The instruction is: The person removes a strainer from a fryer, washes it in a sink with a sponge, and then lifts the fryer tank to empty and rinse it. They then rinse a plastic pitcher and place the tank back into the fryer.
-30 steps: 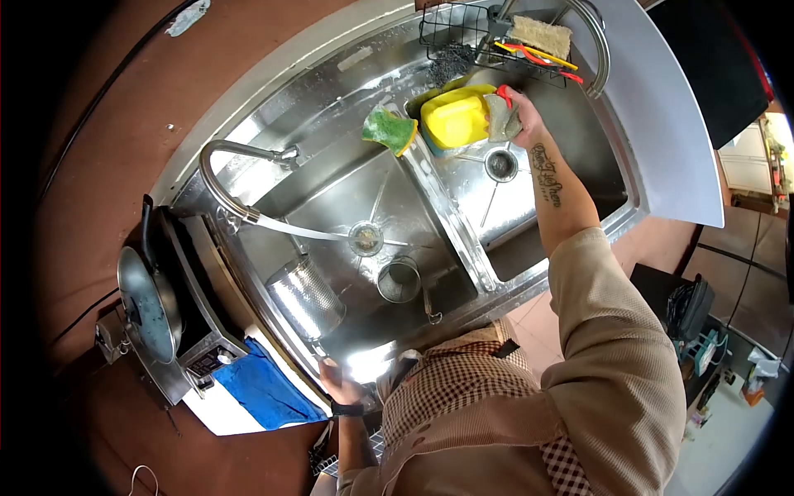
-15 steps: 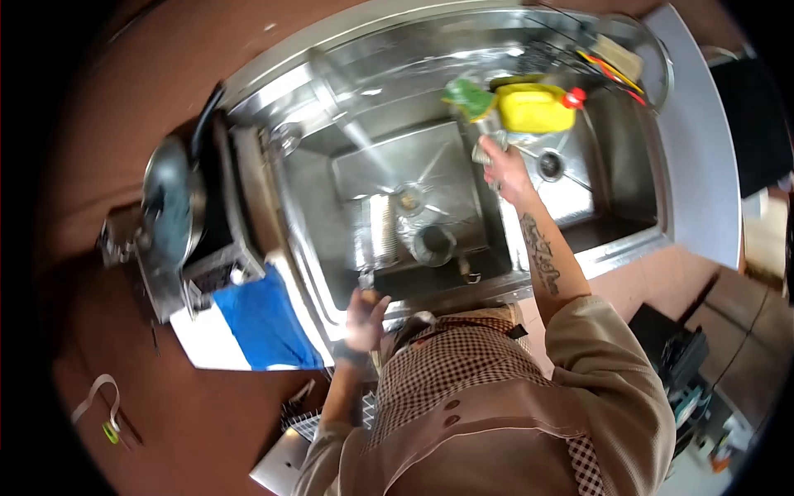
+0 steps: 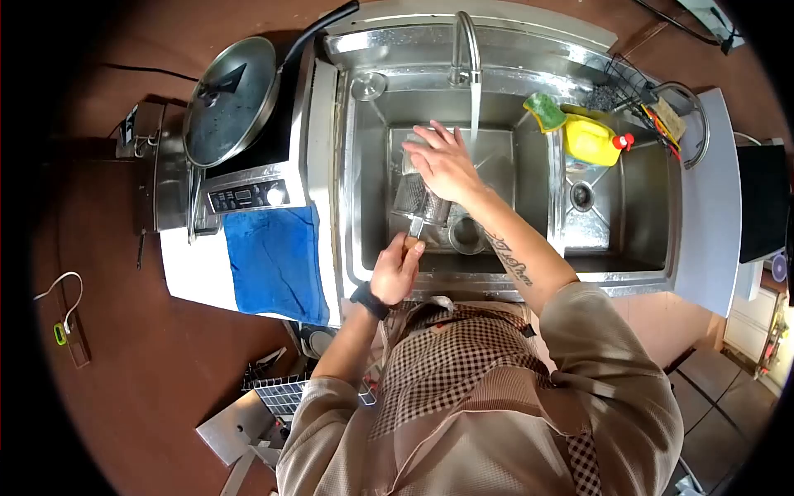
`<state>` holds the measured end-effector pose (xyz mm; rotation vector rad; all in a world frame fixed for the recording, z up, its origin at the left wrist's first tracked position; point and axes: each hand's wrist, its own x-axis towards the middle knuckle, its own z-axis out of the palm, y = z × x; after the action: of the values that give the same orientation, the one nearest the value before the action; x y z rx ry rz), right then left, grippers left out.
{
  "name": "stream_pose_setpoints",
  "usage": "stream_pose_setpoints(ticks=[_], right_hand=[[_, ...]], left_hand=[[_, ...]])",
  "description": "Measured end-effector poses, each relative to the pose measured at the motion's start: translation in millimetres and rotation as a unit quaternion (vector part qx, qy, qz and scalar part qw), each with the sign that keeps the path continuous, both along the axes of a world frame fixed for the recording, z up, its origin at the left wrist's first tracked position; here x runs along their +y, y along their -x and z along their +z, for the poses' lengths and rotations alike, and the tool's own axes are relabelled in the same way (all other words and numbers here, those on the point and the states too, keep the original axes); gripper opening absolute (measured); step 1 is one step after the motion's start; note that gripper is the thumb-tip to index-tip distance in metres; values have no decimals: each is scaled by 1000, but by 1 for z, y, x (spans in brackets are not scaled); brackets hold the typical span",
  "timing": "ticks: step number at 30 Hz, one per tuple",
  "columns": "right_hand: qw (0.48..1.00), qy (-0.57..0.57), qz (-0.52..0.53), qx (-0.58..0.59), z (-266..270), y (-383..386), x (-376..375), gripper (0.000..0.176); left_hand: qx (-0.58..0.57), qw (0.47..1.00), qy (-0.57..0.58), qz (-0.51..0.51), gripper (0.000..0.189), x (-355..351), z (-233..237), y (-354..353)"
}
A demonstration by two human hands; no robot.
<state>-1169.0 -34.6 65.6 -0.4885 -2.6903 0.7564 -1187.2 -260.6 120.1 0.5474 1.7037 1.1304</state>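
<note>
My left hand [image 3: 397, 269] is closed round the short handle of a metal grater [image 3: 409, 196] in the left sink basin. Above the grater, partly covering it, my right hand [image 3: 444, 163] has its fingers spread and holds nothing. Whether its palm touches the grater cannot be told. Water runs from the faucet [image 3: 473, 50] just right of my right fingertips. A round metal container [image 3: 467, 238] lies in the basin beside the grater. On the divider sits a green and yellow sponge [image 3: 544, 112], next to a yellow bottle [image 3: 589, 140] with a red cap.
A lidded pan [image 3: 231, 103] rests on the cooktop at the left, its handle pointing toward the sink. Below it lies a blue cloth [image 3: 275, 264]. A wire basket with utensils [image 3: 653, 124] stands at the sink's back right corner.
The view has shifted. My right hand has moved from beside the sponge at the divider to over the grater and has opened. My left hand still holds the handle.
</note>
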Motion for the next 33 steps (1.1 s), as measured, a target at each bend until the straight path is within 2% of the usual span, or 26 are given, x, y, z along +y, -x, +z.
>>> stream_pose_setpoints(ticks=[1,2,4,5,6,8,9,12,14,16,17,18,20,21,22,23,24,26,27,28,30,32,33], right_hand=[[997,22,-2,77,-4,4,-6,30],[993,-40,37,109,-3,-6,-15,35],[983,109,89,115,8,-36,-46,37],[989,41,104,95,3,-34,-39,40],[991,-40,88,91,-3,-22,-26,35],[999,-15,14,28,-2,15,11,28],[988,151,-2,33,2,28,21,23],[992,-93,35,75,12,0,-5,25],[987,-41,149,48,16,-23,-20,25],[964,-133,227,-48,32,-8,-8,26],[910,-151,227,-312,50,16,-3,30],[878,-77,285,-376,53,30,9,34],[841,-44,315,-436,33,56,32,35],[907,55,227,-349,56,47,35,31],[940,-2,251,-231,49,39,34,31],[966,-80,242,-38,41,21,26,33],[950,-147,225,159,38,5,13,36],[969,-149,187,68,21,6,18,37],[976,-148,158,19,15,4,19,38],[954,-111,138,-240,39,14,34,31],[956,21,32,-290,41,15,37,30],[993,-73,80,-52,29,-9,24,28],[989,-102,89,55,27,-19,16,27]], left_hand=[[28,999,-2,24,27,1,-1,3],[31,998,-14,50,27,1,0,7],[119,991,-32,57,27,2,-9,14],[84,995,-29,45,28,0,-11,15],[32,999,31,25,27,4,12,14],[85,996,3,-16,29,5,9,3],[100,995,-6,1,28,7,7,2],[192,981,-16,-5,26,9,-3,7],[262,962,-39,-67,24,4,-7,7],[373,910,-88,-155,25,0,-28,10],[418,881,-15,-222,21,4,-19,11],[446,850,22,-278,22,7,-11,12],[469,834,12,-290,23,11,1,17],[482,827,52,-286,22,12,4,22],[494,818,93,-279,22,12,5,27],[466,862,20,-198,22,9,-6,36],[453,870,78,-180,22,12,6,42],[432,881,17,-194,22,7,3,38],[433,873,22,-225,23,6,2,32],[432,864,27,-259,24,4,2,24],[429,871,49,-236,25,3,3,19],[425,873,81,-225,24,1,-2,18],[421,891,39,-164,22,0,-7,18]])
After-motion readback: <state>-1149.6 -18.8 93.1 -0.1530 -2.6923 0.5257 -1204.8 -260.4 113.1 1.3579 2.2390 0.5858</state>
